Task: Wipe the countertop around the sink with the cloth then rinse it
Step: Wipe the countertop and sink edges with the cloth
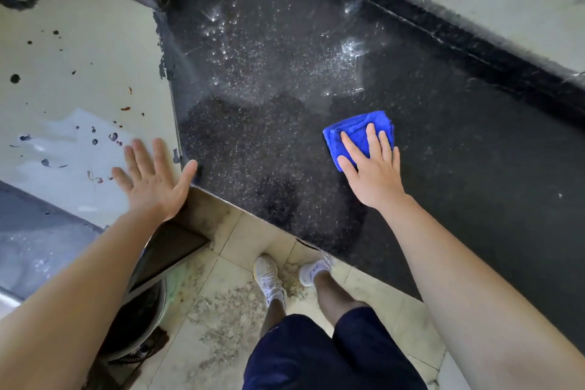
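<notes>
on wet black countertop [285, 123]: blue cloth [354, 130], tiled floor [228, 294] below.

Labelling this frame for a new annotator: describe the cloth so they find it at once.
Start at the dark speckled countertop filling the upper right of the head view. Near its middle, the right hand presses flat on a small folded cloth. It is the only bright blue thing on that surface, vivid against the black stone.

I get a single view, the wide-angle head camera: it looks forward and steeply down, close above the countertop [285, 152], taking in the left hand [152, 180], the right hand [373, 177] and the floor [234, 279] at the bottom.
</notes>
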The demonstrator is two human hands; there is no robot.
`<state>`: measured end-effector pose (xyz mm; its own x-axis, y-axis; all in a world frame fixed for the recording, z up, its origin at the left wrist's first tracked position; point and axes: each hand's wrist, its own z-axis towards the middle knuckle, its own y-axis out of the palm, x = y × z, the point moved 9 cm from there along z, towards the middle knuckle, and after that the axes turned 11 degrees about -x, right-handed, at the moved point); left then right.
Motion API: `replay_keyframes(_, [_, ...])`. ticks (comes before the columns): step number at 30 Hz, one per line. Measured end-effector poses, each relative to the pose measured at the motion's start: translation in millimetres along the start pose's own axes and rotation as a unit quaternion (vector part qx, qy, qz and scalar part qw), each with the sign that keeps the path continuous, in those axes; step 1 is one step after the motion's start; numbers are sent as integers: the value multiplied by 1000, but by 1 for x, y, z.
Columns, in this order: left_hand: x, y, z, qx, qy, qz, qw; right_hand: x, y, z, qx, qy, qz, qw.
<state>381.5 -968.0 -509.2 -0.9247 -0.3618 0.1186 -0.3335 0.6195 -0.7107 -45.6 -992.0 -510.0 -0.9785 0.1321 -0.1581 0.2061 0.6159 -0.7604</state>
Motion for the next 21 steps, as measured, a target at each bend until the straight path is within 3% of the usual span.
replay_keyframes(6, [97, -9, -10, 48, 92, 0, 995, 32, -3, -1, 16, 12, 15, 1000])
replay_keyframes(13, [176, 25, 7, -137, 57, 27, 989, 33, -1, 0, 4, 3, 14, 1000])
replay_keyframes(21, [179, 29, 9, -179, 29, 67, 981, 20, -43, 52, -2, -13, 5, 1000])
